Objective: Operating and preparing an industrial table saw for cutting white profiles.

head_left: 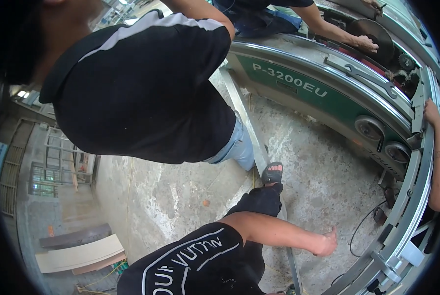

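Observation:
My left arm comes in from the lower left in a black sleeve with white lettering and reaches across to the right. My left hand (pixel 325 244) hangs over the concrete floor (pixel 308 196) with one finger stretched out; nothing shows in it. My right hand is not in view. Ahead stands a green and grey sliding table saw (pixel 289 83) with a large circular blade (pixel 372 39). A co-worker's hand (pixel 366 44) is at the blade. An open-end wrench (pixel 372 79) lies on the saw's edge. At the right another person's hand (pixel 431 114) rests on the metal rail (pixel 423 196).
A person in a black shirt (pixel 146 93) stands close at upper left. A long metal bar (pixel 244 110) runs along the floor. Two handwheels (pixel 369 128) sit on the saw's side. A dark cable (pixel 356 233) lies below them. Curved boards (pixel 82 254) lie at lower left.

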`<state>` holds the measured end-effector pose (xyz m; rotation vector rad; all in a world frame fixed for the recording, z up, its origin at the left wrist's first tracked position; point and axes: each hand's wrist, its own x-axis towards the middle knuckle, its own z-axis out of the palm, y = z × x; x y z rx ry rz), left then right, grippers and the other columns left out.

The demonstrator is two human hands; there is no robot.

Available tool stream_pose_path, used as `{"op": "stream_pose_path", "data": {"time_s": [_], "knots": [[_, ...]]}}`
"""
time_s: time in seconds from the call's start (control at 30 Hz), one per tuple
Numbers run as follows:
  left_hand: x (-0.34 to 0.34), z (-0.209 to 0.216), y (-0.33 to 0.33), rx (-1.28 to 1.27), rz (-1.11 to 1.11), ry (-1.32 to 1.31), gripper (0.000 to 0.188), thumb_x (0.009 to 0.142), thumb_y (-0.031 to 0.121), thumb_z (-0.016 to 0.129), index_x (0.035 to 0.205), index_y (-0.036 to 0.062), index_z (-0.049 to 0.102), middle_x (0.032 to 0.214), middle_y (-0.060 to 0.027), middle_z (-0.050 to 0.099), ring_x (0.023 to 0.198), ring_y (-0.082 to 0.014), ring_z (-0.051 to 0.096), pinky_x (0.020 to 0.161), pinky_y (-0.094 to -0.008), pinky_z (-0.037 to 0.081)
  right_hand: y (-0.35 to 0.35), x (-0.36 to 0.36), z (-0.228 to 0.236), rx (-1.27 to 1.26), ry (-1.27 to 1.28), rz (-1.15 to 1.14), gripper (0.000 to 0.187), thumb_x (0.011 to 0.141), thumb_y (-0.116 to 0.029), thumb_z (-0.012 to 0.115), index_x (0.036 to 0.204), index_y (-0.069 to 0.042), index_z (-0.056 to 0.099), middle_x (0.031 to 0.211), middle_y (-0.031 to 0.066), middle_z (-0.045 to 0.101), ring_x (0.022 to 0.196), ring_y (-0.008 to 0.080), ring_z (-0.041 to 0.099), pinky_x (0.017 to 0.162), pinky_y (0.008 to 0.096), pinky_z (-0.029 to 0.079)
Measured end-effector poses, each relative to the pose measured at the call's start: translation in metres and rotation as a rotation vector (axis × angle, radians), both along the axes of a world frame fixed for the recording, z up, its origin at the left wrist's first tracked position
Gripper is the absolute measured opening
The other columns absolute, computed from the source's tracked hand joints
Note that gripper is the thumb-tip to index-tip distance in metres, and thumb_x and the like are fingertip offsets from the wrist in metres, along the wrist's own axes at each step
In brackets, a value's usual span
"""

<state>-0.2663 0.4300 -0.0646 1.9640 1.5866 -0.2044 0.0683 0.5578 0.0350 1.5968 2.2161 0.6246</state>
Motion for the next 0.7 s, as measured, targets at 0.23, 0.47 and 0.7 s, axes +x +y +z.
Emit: {"op": "stream_pose_path", "data": {"time_s": [0.23,0.47,0.7], "knots": [[-0.005,0.001,0.002,-0.003,-0.004,-0.048,0.034,0.078,0.024,0.046,0.104,0.0067,0.059,0.116,-0.0171,0.049,0.112,-0.0360,0.040,0.091,-0.0634,0.024,-0.005,0.005,0.008,-0.055,0.045,0.059,0.034,0.083,-0.026,0.043,0.104,0.000,0.052,0.095,0.0233,0.051,0.085,0.0370,0.049,0.076,0.0458,0.038],[-0.004,-0.003,0.003,-0.037,-0.007,-0.042,0.035,0.078,0.025,0.046,0.105,0.0068,0.058,0.117,-0.0172,0.048,0.113,-0.0375,0.039,0.092,-0.0632,0.023,-0.009,-0.019,0.022,-0.210,-0.070,-0.205,0.040,0.083,-0.031,0.042,0.103,0.002,0.052,0.091,0.0224,0.053,0.082,0.0353,0.051,0.075,0.0445,0.039],[0.000,-0.015,-0.001,-0.015,0.069,-0.028,0.044,0.064,0.031,0.066,0.103,0.0116,0.060,0.114,-0.0136,0.051,0.111,-0.0324,0.043,0.090,-0.0628,0.026,0.002,0.014,-0.004,0.003,-0.148,0.051,0.034,0.080,-0.030,0.046,0.084,0.001,0.057,0.076,0.0153,0.057,0.068,0.0310,0.054,0.064,0.0400,0.043]]}}
